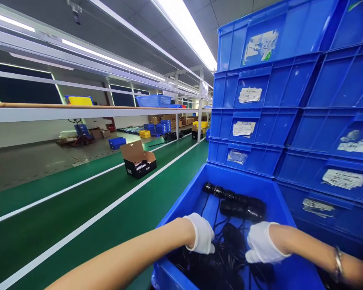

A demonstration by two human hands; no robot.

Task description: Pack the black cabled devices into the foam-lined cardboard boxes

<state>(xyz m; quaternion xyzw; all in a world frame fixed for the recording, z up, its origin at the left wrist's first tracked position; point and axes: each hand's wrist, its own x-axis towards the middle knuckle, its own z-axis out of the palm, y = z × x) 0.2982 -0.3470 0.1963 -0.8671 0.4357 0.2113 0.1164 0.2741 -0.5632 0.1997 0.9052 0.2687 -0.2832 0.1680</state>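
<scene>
Both my hands wear white gloves and reach down into a blue plastic crate (181,201). My left hand (201,233) is at the crate's left side, fingers curled down against a heap of black corded items (220,257). On the right, my right hand (263,243) bends over the same heap, its fingertips near black cords. What either hand grips, if anything, is hidden by the gloves and the dark pile. Behind the hands, black cylindrical items (242,203) lie in rows at the crate's far end, with thin cords running from them.
Stacked blue crates (245,121) with paper labels rise behind and to the right. Left of my crate runs a green surface with white lines (121,199), where an open black cardboard box (139,165) stands. A long shelf (109,112) spans the left at head height.
</scene>
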